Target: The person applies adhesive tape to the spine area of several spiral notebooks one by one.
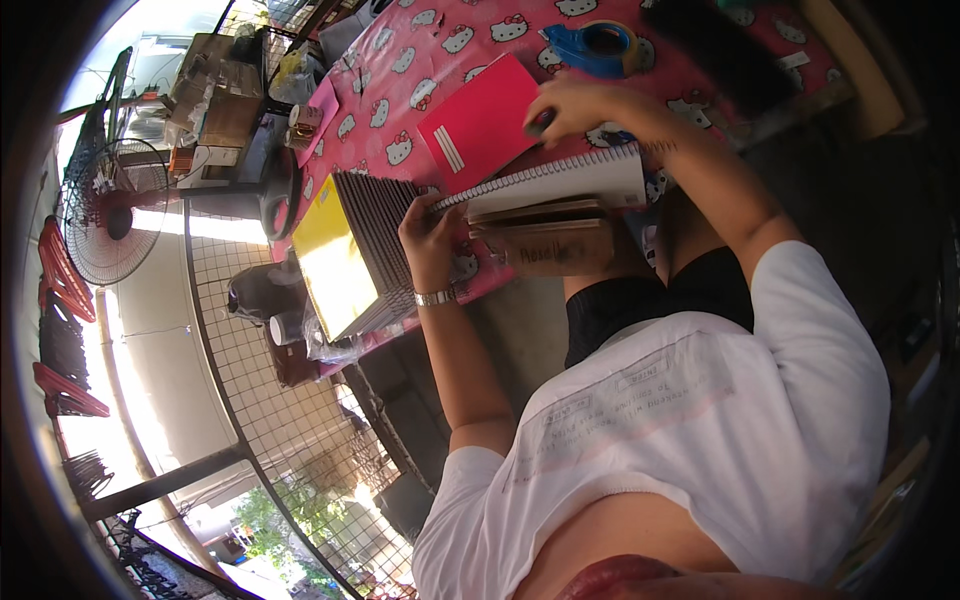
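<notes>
A white-paged spiral notebook is tilted up at the table's near edge, its wire coil along the top. Loose coil sticks out past its right end, beside my right forearm. My left hand is closed on the notebook's left end. Above it, my right hand is curled around a small dark object, mostly hidden by the fingers. A red notebook with a white-lined label lies flat under and left of that hand. In front of the spiral notebook is a brown cardboard piece with handwriting.
A tall stack of spiral notebooks with a shiny yellow cover stands left of my left hand. A blue tape dispenser sits at the back, with a long dark object to its right. A mug and a fan are at left.
</notes>
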A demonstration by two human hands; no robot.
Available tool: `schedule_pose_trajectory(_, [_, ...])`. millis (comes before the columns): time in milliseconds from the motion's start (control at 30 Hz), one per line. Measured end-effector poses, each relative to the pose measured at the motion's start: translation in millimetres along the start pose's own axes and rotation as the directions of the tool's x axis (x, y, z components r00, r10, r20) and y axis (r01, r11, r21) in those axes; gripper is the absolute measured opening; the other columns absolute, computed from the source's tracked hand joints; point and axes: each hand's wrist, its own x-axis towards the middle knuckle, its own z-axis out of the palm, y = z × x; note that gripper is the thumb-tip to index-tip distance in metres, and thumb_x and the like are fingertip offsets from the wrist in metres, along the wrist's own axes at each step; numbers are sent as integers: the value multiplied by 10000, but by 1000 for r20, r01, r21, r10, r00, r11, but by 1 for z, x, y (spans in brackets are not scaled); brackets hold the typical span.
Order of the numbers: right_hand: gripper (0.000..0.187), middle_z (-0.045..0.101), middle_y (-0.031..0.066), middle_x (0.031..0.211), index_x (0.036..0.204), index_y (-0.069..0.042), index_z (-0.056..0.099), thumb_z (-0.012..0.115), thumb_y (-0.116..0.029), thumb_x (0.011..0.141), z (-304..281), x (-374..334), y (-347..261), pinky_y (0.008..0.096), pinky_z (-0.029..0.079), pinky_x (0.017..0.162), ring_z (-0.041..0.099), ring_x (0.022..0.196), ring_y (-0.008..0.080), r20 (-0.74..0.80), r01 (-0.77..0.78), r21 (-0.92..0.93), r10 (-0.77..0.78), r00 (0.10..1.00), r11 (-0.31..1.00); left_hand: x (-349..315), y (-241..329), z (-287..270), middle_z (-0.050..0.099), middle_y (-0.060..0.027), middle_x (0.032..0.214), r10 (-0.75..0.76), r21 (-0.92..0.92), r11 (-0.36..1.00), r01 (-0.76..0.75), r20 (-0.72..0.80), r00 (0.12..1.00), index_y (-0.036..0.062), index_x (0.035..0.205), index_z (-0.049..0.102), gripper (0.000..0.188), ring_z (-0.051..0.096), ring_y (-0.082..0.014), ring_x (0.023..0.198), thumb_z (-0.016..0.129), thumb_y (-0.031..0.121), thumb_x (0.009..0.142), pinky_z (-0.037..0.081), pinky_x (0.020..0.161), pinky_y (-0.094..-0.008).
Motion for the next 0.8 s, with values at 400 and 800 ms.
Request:
schedule_pose_trajectory(400, [522, 545, 116, 1308, 1350, -79, 539, 648, -241, 866, 126, -140, 58, 481, 386, 1043, 463, 1269, 343, -510, -282, -483, -5, 860, 829, -34, 22, 9, 679, -46, 754, -115, -195, 976, 95, -94, 989, -37, 1083, 665, 245, 636, -93, 620, 701, 99, 882, 495, 515, -236])
schedule_pose_trajectory(800, [561, 532, 155, 1241, 1342, -23, 527, 690, -239, 851, 54, -119, -136, 461, 400, 994, 506, 1131, 352, -738, 311, -56, -249, 628, 949, -28, 0, 5, 670, -11, 752, -81, -201, 978, 61, -93, 992, -3, 1158, 684, 274, 586, -53, 607, 686, 119, 913, 444, 506, -206])
